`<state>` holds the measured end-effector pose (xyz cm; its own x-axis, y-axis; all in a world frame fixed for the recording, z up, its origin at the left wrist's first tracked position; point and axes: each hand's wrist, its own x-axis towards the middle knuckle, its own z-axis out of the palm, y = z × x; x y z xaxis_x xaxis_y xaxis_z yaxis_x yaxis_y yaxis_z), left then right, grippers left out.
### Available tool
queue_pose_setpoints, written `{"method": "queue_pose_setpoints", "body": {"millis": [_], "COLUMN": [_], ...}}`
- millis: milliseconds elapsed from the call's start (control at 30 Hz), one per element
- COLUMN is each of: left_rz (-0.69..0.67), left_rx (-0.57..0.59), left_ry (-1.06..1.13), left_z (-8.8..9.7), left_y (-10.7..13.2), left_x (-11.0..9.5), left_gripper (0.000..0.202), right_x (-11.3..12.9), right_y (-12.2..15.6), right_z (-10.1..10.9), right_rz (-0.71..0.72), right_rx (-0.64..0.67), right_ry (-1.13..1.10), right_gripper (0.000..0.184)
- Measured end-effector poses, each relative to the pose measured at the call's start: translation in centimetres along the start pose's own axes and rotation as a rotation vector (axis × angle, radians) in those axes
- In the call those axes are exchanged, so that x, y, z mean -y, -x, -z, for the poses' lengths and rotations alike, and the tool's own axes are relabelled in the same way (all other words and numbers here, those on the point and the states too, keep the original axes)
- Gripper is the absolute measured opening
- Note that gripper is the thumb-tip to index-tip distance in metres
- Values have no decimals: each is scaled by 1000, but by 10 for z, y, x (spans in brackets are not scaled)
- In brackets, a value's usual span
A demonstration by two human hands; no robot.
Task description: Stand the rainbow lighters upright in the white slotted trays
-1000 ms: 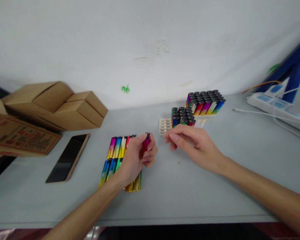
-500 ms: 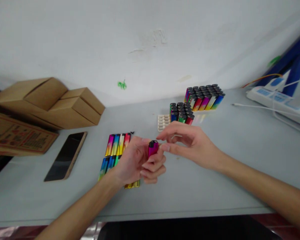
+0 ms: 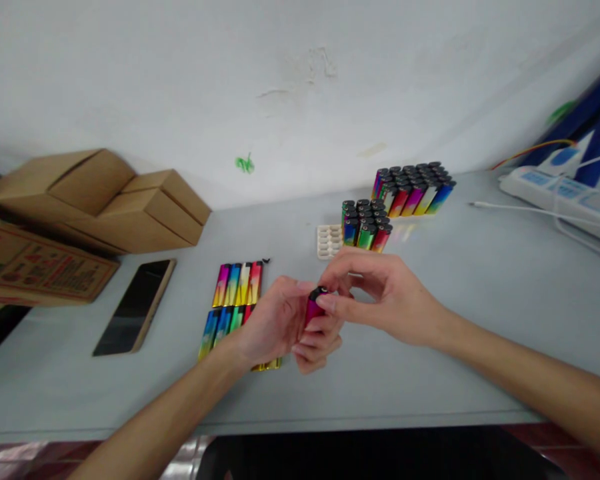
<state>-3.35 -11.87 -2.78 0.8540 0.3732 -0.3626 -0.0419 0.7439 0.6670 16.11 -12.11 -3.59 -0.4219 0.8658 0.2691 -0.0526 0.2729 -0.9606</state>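
My left hand (image 3: pixel 280 327) is closed around a magenta lighter (image 3: pixel 313 307) with a black top, held upright over the table. My right hand (image 3: pixel 375 293) meets it from the right, thumb and fingers pinched on the lighter's black top. Just left of my hands, several rainbow-coloured lighter sleeves (image 3: pixel 236 285) lie flat in two rows, partly hidden by my left hand. Behind my hands stand two blocks of upright lighters with black tops, a small block (image 3: pixel 366 223) and a larger one (image 3: pixel 413 188).
A white ribbed tray (image 3: pixel 329 241) lies beside the small block. A dark phone (image 3: pixel 136 305) lies at the left, with cardboard boxes (image 3: pixel 100 203) behind it. A white power strip (image 3: pixel 563 193) with cables sits at the far right. The table's front edge (image 3: pixel 330 417) is near.
My left hand lifted the magenta lighter off the rows and brought it right and nearer. My right hand came in and closed its fingers on the lighter's top.
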Motion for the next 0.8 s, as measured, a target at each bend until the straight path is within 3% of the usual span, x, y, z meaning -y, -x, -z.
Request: {"method": "queue_pose_setpoints", "body": {"millis": [133,233,533,633,800], "left_rz": [-82,-248,-754,-795,-828], "left_rx": [-32,-132,-663,-729,-739], "left_ry": [-20,-95,-641,-673,-692], "left_z": [0,0,-1,-3,1], "left_y": [-3,-7,-5,-4,-4], "left_x": [4,7,6,5,7], "left_gripper": [49,47,16,12,8], "right_x": [0,0,-5,-6,-4], "right_y": [0,-1,-5,-5,-4], "right_z": [2,5,22,25,26], "right_rz": [33,54,34,38,-12], "right_rx": [-13,-25,-6,27,83], "right_ry": [52,75,209,265,270], "right_gripper": [19,18,17,16,16]}}
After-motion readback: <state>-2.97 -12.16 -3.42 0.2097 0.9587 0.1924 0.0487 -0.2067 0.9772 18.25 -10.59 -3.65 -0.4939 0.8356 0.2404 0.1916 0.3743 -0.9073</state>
